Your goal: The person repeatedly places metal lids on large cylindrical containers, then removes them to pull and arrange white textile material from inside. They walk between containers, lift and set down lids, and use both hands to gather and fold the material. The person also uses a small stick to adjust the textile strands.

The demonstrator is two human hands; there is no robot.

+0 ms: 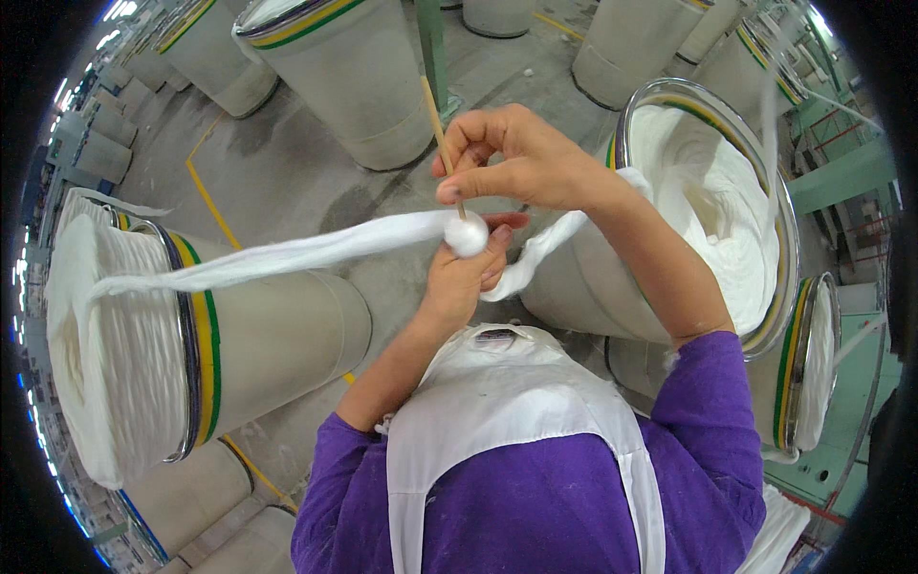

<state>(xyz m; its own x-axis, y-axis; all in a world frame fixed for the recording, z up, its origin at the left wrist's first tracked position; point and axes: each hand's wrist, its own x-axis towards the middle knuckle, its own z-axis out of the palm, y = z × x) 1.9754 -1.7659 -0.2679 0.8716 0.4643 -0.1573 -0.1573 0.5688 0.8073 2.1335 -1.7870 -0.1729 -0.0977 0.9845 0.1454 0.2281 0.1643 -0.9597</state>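
Observation:
In front of my chest, my right hand [502, 158] pinches a thin wooden stick [435, 120] held upright at a slant. The stick's lower end meets a white tuft of cotton sliver [467, 234]. My left hand [464, 277] is closed around that tuft from below, a finger stretching out to the right behind it. A long white strand of sliver [316, 251] runs from the tuft to the left can [277, 335], which is full of coiled sliver. Another strand [535, 253] hangs beside my left hand and leads up to the right can [583, 282].
Coiled white sliver [708, 210] fills the right can close to my right forearm. More large cans [354, 86] stand at the back and along both sides. A green post [432, 48] rises behind the stick. Yellow lines [206, 187] mark the grey floor [258, 172].

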